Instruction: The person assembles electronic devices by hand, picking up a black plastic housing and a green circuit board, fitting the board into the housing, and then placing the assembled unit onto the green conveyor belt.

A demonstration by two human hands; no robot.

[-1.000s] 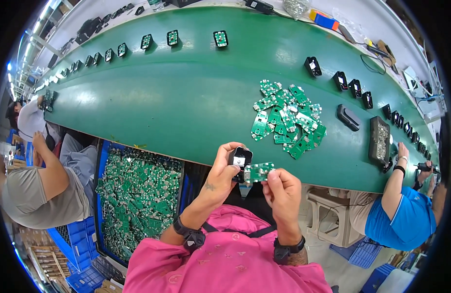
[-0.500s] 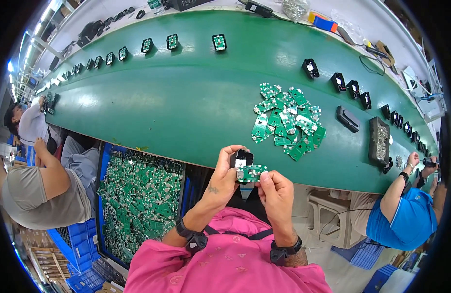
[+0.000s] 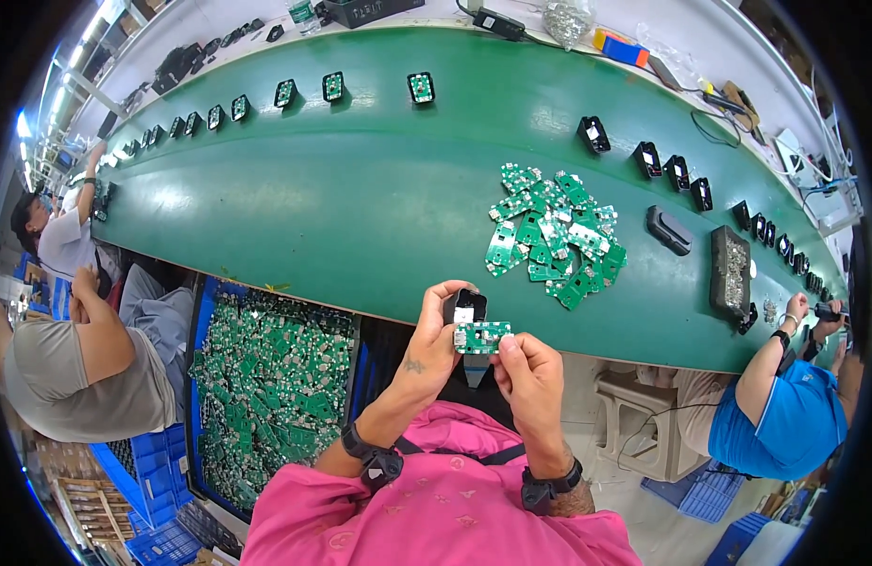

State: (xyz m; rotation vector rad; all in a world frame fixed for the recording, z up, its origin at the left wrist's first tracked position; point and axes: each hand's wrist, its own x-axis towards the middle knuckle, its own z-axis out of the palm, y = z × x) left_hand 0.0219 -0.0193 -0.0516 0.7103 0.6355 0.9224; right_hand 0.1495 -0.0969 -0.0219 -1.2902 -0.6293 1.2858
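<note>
My left hand [image 3: 429, 341] is closed round an open black plastic housing [image 3: 471, 302] with a white patch inside. Just below its mouth, a small green circuit board [image 3: 481, 338] lies across the near side. My right hand [image 3: 532, 375] pinches the right end of this board between thumb and fingers. The board's left end, with a metal connector, rests by my left thumb. Both hands are at the near edge of the green bench [image 3: 379, 208]. Beyond them lies a loose pile of similar green boards [image 3: 554, 231].
Black housings with boards [image 3: 333, 87] line the back left; others without visible boards [image 3: 595, 135] line the back right. A black cover [image 3: 669, 230] and a tray of small parts [image 3: 731, 274] lie right. A board-filled blue crate [image 3: 271, 396] stands left. Co-workers sit both sides.
The board in my hands has shifted slightly left and down, its face turned more toward me. At the far left, a co-worker's arm now reaches up to the row of housings.
</note>
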